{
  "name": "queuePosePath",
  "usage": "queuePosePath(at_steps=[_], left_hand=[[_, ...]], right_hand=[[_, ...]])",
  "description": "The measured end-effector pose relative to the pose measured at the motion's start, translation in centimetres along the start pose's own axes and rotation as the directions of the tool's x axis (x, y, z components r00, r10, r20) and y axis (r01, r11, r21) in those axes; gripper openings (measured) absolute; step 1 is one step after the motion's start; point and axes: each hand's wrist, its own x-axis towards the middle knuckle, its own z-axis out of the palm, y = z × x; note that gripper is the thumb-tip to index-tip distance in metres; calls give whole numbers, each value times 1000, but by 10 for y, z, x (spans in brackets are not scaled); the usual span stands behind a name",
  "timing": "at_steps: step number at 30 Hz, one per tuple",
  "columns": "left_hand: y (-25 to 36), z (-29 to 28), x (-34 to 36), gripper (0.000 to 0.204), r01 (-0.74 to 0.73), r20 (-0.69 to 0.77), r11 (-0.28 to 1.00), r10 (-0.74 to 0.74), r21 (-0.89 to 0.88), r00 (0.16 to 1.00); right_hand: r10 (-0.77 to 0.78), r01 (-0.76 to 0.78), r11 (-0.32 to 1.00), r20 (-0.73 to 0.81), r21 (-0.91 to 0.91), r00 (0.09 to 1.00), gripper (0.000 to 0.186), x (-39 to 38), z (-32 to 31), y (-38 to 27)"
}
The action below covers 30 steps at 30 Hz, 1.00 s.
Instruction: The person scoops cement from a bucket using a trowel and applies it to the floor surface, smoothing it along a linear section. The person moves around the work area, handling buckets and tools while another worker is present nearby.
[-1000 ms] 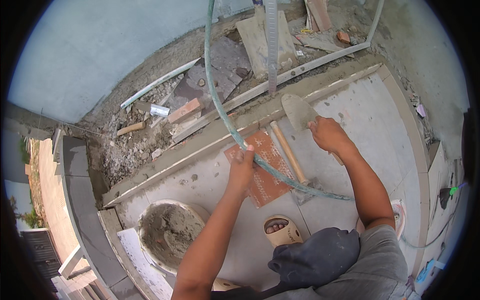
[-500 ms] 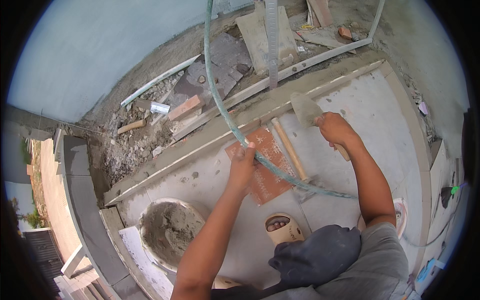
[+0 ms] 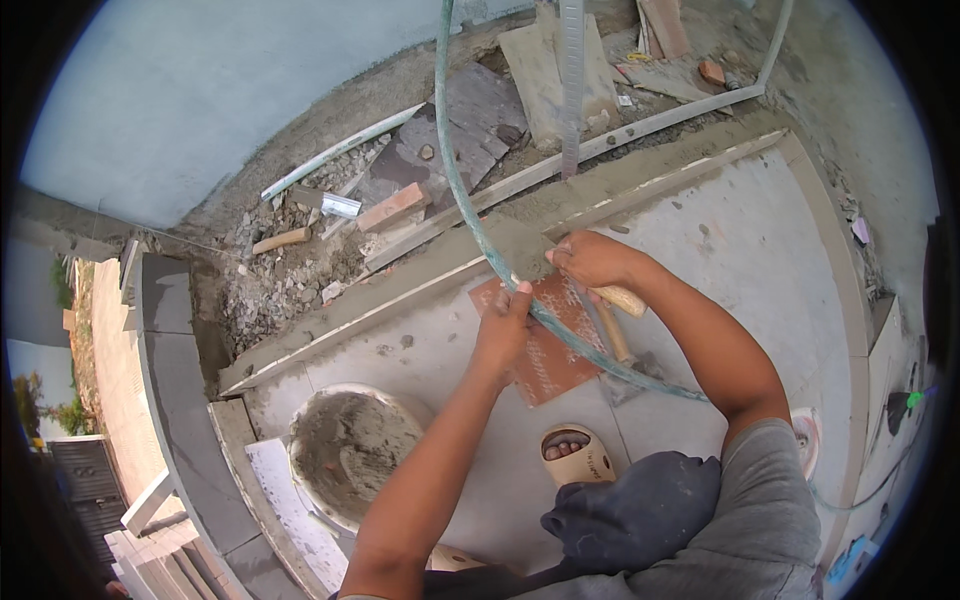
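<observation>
My left hand [image 3: 503, 330] is closed around a greenish hose [image 3: 455, 165], which runs down from the top and bends away to the right. In my right hand [image 3: 598, 260] is a trowel with a wooden handle [image 3: 622, 299]. Its blade, partly hidden by my hand, is at the wet mortar strip [image 3: 310, 332] along the tiled ledge. Beneath the hands, a reddish-brown tile [image 3: 550, 365] with whitish patches lies on the floor. A tool with a long wooden handle [image 3: 613, 332] lies beside it, its far end partly covered by my right hand.
A bucket [image 3: 296, 455] of mortar stands left of my left forearm. Beyond the ledge are a long metal bar [image 3: 660, 122], an upright metal strip [image 3: 571, 90], a brick [image 3: 393, 207], dark slabs and rubble. My sandalled foot [image 3: 568, 445] rests on grey floor tiles.
My right hand has brought the trowel leftward, from above the right floor tiles to the mortar strip near the hose. My left hand still holds the hose. The whole view has shifted slightly.
</observation>
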Motion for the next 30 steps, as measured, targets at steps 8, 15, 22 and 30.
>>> queuePosePath(at_steps=[8,15,22,30], left_hand=[[-2,7,9,40,7,-4,999,-7,-33,1000],[-7,5,25,34,69,26,994,-67,-86,997],[-11,14,15,24,74,53,987,-67,-139,996],[-10,-1,0,22,38,77,985,-25,-168,997]], right_hand=[[-17,-9,911,-61,-413,998,52,-31,0,19],[-360,-202,632,-515,-748,778,27,-60,-50,11],[-253,-157,364,-260,-918,932,19,49,-73,-24],[-290,-5,589,-217,-808,932,24,25,-36,-59]])
